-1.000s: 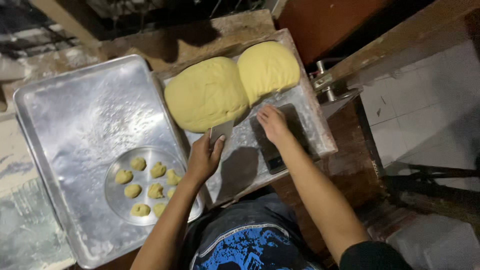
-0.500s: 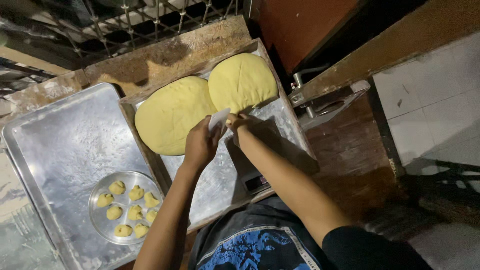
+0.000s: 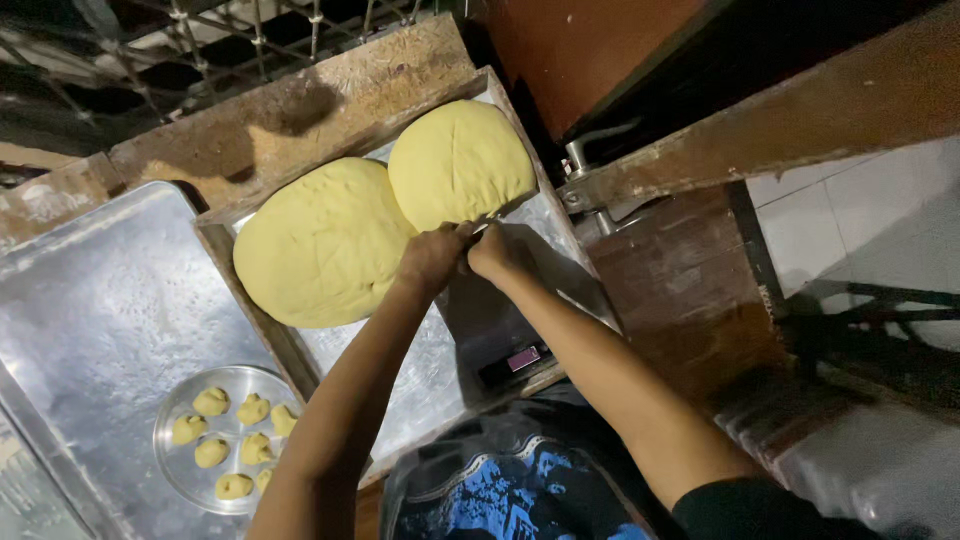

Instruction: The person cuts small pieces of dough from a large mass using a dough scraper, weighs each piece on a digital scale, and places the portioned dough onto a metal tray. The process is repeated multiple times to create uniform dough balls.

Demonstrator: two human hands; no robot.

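Two large mounds of yellow dough are seen on the floured metal top of the bench (image 3: 410, 400), and almost all of that dough is as yet uncut. The bigger mound (image 3: 320, 245) lies to the left, the rounder mound (image 3: 455, 165) to the right, and the two are pressed against each other along one seam. Beside the bench, a wide steel tray (image 3: 90, 310) dusted with flour is set, most of it bare. On the tray a small round metal plate (image 3: 180, 470) is placed, and about seven little dough pieces (image 3: 232, 440) are laid on it, apart from one another. These are judged to be the portions done so far, a small share set against the two mounds that are left.

Both hands are brought together at the near edge of the rounder mound. The left hand (image 3: 432, 262) is closed, its fingers curled tight around something at the dough's edge; the right hand (image 3: 498, 252) is likewise curled, touching the left. A thin pale blade edge seems to show between them, but whether a scraper or the dough itself is gripped cannot be told. A small dark scale (image 3: 512, 360) with a lit display sits on the bench below the hands, nothing on it.
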